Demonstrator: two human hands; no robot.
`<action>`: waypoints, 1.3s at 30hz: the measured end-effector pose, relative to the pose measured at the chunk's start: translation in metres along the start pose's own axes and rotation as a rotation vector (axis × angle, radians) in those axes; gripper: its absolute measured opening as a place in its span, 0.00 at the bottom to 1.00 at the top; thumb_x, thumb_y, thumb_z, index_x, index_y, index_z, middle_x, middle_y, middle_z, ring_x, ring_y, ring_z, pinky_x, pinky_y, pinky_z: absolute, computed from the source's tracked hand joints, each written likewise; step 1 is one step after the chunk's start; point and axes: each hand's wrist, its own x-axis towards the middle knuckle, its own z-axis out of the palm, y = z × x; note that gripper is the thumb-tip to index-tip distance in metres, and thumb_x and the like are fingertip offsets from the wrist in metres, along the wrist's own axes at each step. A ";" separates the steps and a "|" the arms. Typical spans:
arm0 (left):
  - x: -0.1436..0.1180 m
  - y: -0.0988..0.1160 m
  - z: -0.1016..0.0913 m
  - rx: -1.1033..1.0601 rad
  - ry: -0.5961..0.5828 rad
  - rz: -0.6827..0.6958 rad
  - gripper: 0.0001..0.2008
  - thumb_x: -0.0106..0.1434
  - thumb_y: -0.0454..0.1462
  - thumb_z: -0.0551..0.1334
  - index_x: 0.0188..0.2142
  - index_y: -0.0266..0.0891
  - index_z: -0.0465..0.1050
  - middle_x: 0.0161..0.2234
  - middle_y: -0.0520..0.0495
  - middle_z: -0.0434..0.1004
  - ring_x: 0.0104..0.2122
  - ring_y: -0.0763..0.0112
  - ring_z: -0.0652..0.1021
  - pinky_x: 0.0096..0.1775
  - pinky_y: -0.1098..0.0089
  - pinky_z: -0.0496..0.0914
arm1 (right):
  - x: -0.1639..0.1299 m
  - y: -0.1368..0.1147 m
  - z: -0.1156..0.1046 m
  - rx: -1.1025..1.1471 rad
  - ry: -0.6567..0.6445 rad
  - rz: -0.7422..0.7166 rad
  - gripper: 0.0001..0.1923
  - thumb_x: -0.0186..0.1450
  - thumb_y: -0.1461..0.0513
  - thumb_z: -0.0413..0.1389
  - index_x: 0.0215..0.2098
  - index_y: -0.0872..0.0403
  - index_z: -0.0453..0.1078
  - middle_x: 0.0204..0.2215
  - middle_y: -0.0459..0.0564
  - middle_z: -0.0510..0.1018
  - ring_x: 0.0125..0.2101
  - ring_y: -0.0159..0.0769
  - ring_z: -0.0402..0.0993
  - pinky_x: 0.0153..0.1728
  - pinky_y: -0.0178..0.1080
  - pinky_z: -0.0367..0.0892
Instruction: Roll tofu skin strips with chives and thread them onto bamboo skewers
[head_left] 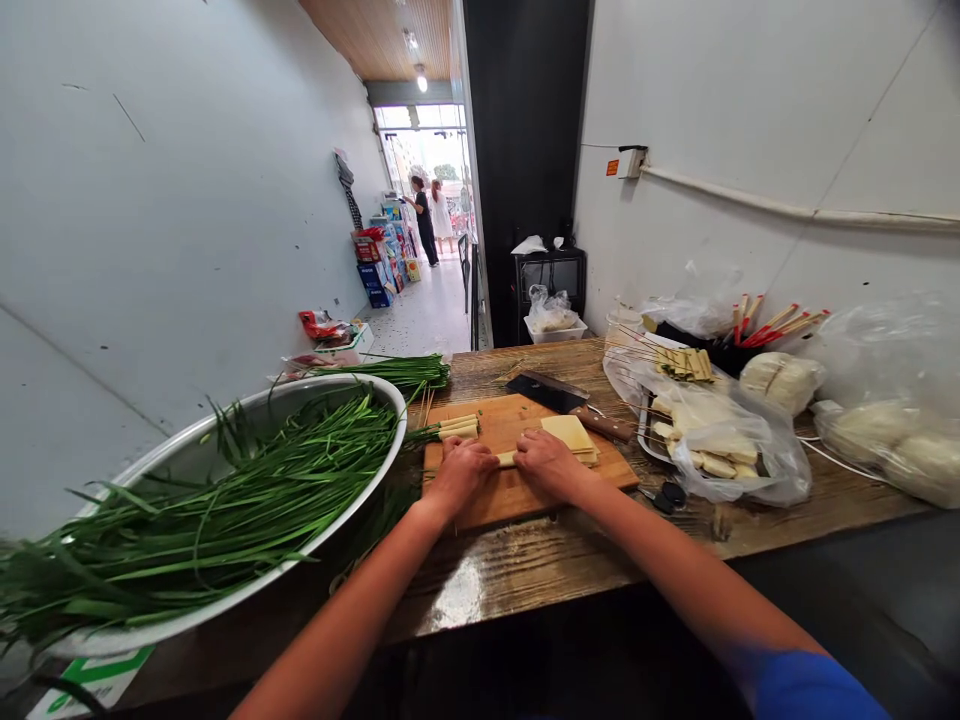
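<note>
Wood board (517, 492): 2 hands, left (459, 474) & right (550, 462), closed on 1 tofu-skin roll (506, 459); 1 cleaver (559, 396).

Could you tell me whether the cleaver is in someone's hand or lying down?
Lying down: the cleaver rests flat on the cutting board, while both hands work a tofu-skin roll.

Two bare forearms, bare left hand (459, 472) and right hand (550, 462) — a blue sleeve on the right upper arm.
</note>
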 end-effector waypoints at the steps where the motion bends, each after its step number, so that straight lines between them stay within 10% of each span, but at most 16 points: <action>1: 0.003 -0.003 -0.001 -0.019 -0.006 -0.020 0.14 0.63 0.36 0.53 0.28 0.41 0.77 0.30 0.46 0.75 0.36 0.66 0.70 0.42 0.62 0.52 | 0.002 0.002 0.000 0.006 -0.011 0.011 0.10 0.65 0.65 0.49 0.34 0.58 0.72 0.34 0.56 0.73 0.38 0.41 0.65 0.39 0.40 0.58; 8: 0.020 -0.007 -0.005 -0.082 -0.066 -0.230 0.11 0.60 0.35 0.56 0.33 0.43 0.78 0.31 0.46 0.78 0.35 0.64 0.72 0.44 0.60 0.52 | 0.008 0.003 0.006 -0.001 -0.021 0.050 0.11 0.66 0.66 0.46 0.38 0.59 0.70 0.35 0.54 0.73 0.38 0.40 0.66 0.38 0.39 0.59; 16: 0.008 -0.003 -0.006 0.096 -0.040 0.050 0.11 0.62 0.37 0.56 0.31 0.38 0.76 0.32 0.44 0.75 0.38 0.63 0.70 0.41 0.63 0.54 | 0.009 0.003 0.004 -0.053 -0.035 -0.018 0.11 0.65 0.66 0.46 0.38 0.61 0.71 0.36 0.57 0.73 0.40 0.42 0.65 0.40 0.41 0.59; 39: 0.017 -0.020 0.005 -0.108 0.028 -0.036 0.10 0.62 0.36 0.57 0.35 0.40 0.78 0.30 0.45 0.77 0.32 0.69 0.73 0.36 0.70 0.61 | 0.014 0.016 0.007 0.072 -0.024 0.071 0.13 0.67 0.64 0.45 0.35 0.60 0.71 0.35 0.55 0.73 0.38 0.37 0.68 0.40 0.35 0.59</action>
